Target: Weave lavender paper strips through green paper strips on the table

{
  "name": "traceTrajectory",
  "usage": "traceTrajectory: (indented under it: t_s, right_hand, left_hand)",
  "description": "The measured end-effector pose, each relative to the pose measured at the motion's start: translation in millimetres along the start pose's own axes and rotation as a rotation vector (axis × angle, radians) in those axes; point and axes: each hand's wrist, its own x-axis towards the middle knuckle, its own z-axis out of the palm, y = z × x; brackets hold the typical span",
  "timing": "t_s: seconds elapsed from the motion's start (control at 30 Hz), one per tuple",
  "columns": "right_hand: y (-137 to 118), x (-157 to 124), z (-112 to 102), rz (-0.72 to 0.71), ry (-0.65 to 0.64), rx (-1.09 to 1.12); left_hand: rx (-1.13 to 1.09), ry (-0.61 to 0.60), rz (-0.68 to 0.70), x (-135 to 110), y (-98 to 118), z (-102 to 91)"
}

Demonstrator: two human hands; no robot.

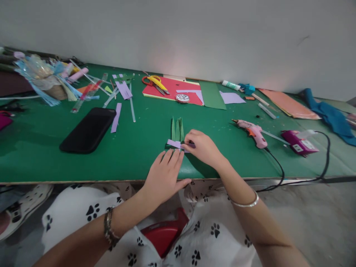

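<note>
A green paper piece with tall pointed blades (177,129) lies on the table near its front edge. Across its lower part runs a purple paper strip (172,143). My left hand (164,174) rests over the bottom of the paper, its fingers stretched out flat and the thumb apart. From the right, my right hand (203,147) pinches with thumb and forefinger at the purple strip, beside the green blades. The fingers hide part of the strip and the base of the green paper.
A black phone (88,129) lies left, with purple paper pieces (116,118) beyond it. Yellow-handled scissors (157,84) rest on red paper (169,89) at the back. To the right are a pink glue gun (254,134), a purple power socket (299,142) and their cables (278,168).
</note>
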Motion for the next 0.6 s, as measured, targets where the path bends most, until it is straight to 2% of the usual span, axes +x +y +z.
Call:
traceTrajectory:
  t_s: [0.3, 0.6]
  right_hand:
    - [-2.2, -2.3, -4.6, 0.059, -0.050, -0.004]
    - [20.2, 8.9, -10.8, 0.106, -0.156, 0.457]
  left_hand:
    - [0.021, 0.026, 0.012, -1.0, -0.7, 3.3]
    - [-0.022, -0.010, -0.009, 0.2, -0.2, 0.6]
